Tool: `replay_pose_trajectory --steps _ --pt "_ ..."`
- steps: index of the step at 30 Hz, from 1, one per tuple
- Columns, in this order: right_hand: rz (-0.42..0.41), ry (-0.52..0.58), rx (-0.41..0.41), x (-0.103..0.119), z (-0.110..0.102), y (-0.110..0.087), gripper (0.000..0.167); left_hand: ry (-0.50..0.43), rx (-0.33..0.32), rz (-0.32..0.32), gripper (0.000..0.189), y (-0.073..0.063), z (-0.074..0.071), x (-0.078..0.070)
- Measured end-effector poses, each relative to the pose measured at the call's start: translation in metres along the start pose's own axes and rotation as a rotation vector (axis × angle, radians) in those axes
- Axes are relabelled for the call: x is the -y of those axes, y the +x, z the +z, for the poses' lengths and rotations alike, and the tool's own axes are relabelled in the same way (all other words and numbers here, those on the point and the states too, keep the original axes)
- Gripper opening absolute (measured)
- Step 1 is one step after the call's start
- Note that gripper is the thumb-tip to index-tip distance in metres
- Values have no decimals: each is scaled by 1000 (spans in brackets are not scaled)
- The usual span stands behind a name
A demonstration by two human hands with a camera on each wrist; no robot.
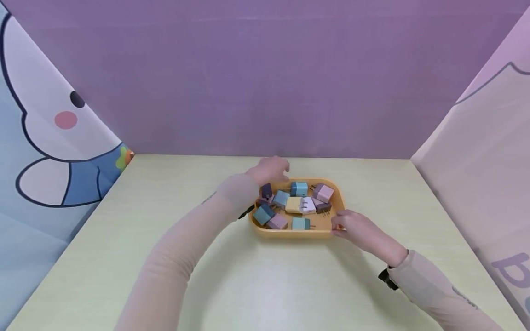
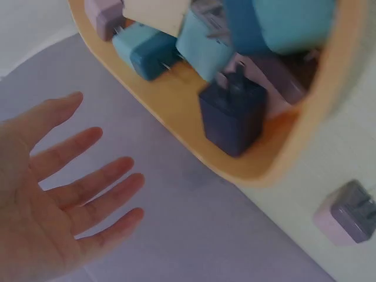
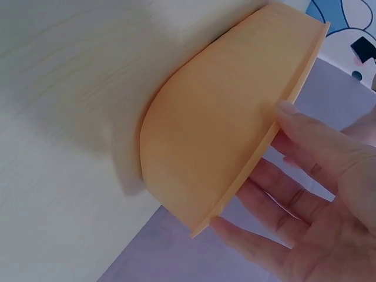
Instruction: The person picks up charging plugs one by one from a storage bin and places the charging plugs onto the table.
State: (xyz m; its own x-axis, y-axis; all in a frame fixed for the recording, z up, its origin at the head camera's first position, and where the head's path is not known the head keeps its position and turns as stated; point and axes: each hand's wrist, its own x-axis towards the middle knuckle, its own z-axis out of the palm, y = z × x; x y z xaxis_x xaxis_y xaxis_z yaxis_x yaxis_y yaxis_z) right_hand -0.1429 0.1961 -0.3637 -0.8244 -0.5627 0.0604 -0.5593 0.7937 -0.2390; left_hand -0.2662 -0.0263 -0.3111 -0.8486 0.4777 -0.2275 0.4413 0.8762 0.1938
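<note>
A yellow-orange tray (image 1: 298,234) sits on the table, filled with several plug-in charger adapters in blue, teal, pink, yellow and dark navy. My right hand (image 1: 359,231) pinches the tray's rim at the near right corner. In the right wrist view, the thumb lies on the outer side of the orange wall (image 3: 217,111) and fingers reach over the rim. At the far left corner, my left hand (image 1: 270,170) hovers with its fingers loosely spread, holding nothing. The left wrist view shows that palm (image 2: 35,217) beside the tray, near a dark navy adapter (image 2: 234,114).
One pink and dark adapter (image 2: 346,214) lies on the table outside the tray; the left arm covers that spot in the head view. A purple backdrop (image 1: 265,82) stands behind the pale table (image 1: 265,285), with printed cloth walls at both sides.
</note>
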Motion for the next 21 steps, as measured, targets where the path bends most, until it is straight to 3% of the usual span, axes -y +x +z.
replay_pose_trajectory --steps 8,14,21 --pt "-14 0 6 0 -1 1 8 -38 70 75 34 -1 6 -19" --pt "-1 -10 11 -1 1 1 9 -12 127 141 34 -3 13 -25" --pt "2 -6 26 -1 0 2 9 19 177 172 34 -2 20 -27"
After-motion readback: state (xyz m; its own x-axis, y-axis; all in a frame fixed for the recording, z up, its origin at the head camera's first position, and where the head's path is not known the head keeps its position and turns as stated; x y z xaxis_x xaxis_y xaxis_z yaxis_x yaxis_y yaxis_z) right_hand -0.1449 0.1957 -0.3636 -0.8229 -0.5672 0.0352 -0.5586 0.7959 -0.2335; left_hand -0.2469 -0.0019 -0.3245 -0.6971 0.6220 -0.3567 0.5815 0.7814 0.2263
